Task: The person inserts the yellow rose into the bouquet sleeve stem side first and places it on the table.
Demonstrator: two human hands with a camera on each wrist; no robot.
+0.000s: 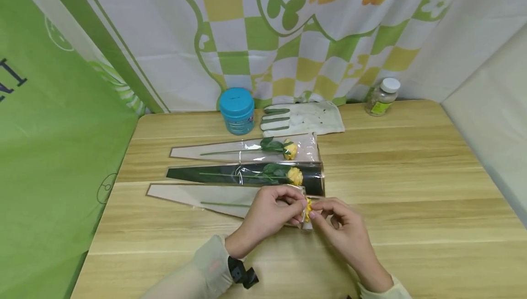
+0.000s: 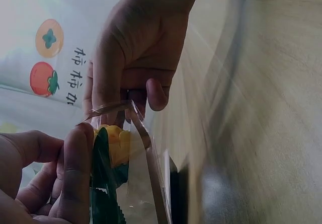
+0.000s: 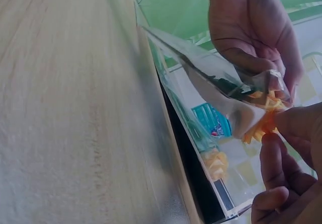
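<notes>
My left hand (image 1: 269, 209) pinches the open end of a pale flower sleeve (image 1: 177, 192) with clear film and a brown border. A yellow rose (image 1: 308, 207) lies in it, its head at that end and its green stem (image 1: 224, 204) running left. Thumb and fingers of my right hand (image 1: 346, 225) pinch the petals from the right. In the left wrist view, green leaves (image 2: 103, 168) show behind the film beside the left fingertips. The right wrist view shows the petals (image 3: 264, 126) spreading out of the sleeve's mouth, with the sleeve tilted up off the table.
Behind lie a black sleeve (image 1: 185, 173) and another pale sleeve (image 1: 185, 151), each with a yellow rose. Farther back are a blue lidded tub (image 1: 237, 111), a white glove (image 1: 314, 118) and a white-capped jar (image 1: 383, 97). A patterned curtain (image 1: 230, 29) hangs behind the wooden table (image 1: 411, 175).
</notes>
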